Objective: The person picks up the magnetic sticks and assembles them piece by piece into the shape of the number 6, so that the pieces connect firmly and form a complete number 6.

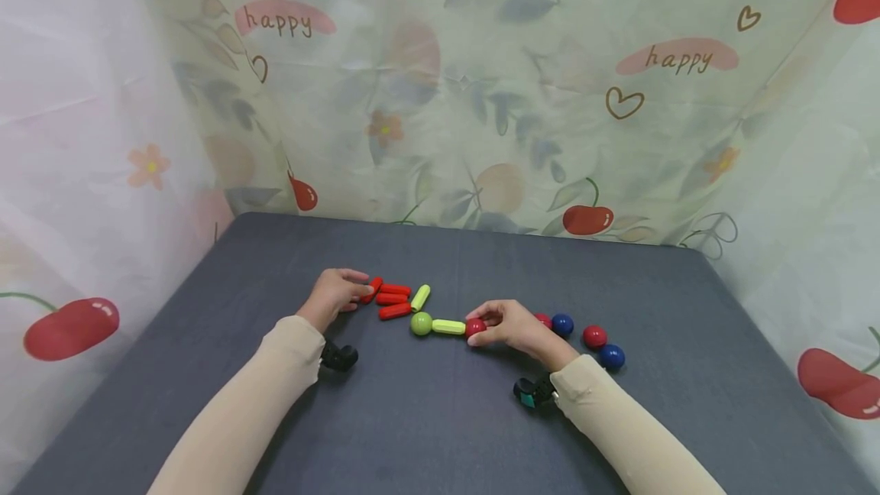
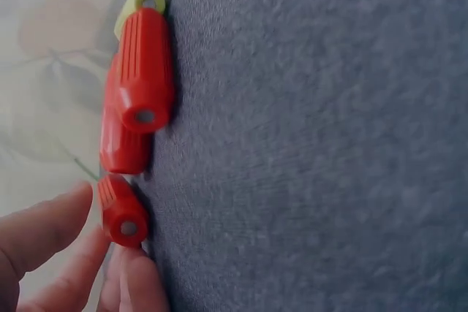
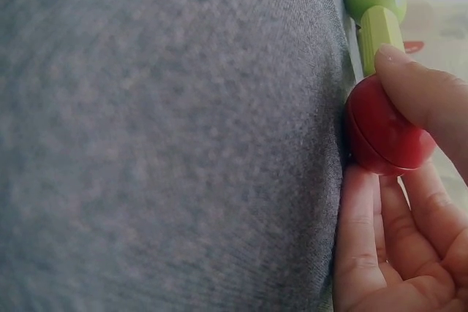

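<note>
My right hand [image 1: 512,325] grips a glossy red ball [image 3: 387,126] between thumb and fingers. The ball meets one end of a yellow-green rod [image 1: 449,327], and a green ball [image 1: 422,323] sits at the rod's other end, all in a line low on the table. On the left, my left hand [image 1: 335,296] has its fingertips around a short red rod [image 2: 122,211] with a grey disc in its end. Several more red rods [image 1: 395,311] lie just right of that hand, beside a second yellow-green rod [image 1: 421,297] lying aslant.
Behind my right hand are a partly hidden red ball [image 1: 543,320] and a blue ball [image 1: 562,325]. Further right lie another red ball [image 1: 594,337] and a blue ball [image 1: 612,357]. A dark grey cloth covers the table [image 1: 426,418]; printed curtains [image 1: 467,98] hang around it.
</note>
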A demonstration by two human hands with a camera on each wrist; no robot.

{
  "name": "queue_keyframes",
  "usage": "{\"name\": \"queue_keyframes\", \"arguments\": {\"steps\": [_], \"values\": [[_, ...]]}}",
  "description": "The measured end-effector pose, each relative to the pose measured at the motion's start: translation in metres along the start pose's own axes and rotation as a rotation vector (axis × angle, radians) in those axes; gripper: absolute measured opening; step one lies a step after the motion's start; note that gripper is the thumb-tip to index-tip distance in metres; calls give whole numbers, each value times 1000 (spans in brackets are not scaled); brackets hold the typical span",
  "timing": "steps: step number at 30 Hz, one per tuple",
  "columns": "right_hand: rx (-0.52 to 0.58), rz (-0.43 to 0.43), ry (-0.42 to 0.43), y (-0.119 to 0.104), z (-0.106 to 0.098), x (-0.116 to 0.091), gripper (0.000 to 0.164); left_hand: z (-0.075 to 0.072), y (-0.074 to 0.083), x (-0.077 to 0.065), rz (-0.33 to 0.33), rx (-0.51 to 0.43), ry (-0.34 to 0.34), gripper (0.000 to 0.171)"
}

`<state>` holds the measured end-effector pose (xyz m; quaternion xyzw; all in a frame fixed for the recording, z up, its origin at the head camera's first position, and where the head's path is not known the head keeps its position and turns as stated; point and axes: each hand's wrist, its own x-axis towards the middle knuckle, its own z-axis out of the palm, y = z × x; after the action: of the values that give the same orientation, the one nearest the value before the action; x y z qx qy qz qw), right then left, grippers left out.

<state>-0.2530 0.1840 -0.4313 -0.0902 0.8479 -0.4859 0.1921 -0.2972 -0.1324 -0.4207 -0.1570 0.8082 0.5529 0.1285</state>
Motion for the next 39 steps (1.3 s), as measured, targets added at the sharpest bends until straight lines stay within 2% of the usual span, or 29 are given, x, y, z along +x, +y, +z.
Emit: {"name": "queue_keyframes", "arguments": {"steps": [7,14,19,25,30,39], "values": [[7,-16,-12,2,-1,0,38,-1,2,9,-63,41,-1,39],[1,-5,-6,2,-1,0,38,-3,4,11,-29,127,-38,38],[-1,-19,-6,2,-1,0,39,-3,6,11,0,185,-41,35],[-4,-14,-9,1,0,-1,39,-2,6,11,-5,248,-30,31],[0,-7,-5,2,0,0,39,-4,7,8,-9,252,-45,31],[-4,-28,-3,4,0,2,39,-13,6,4,-23,199,-103,35]]}}
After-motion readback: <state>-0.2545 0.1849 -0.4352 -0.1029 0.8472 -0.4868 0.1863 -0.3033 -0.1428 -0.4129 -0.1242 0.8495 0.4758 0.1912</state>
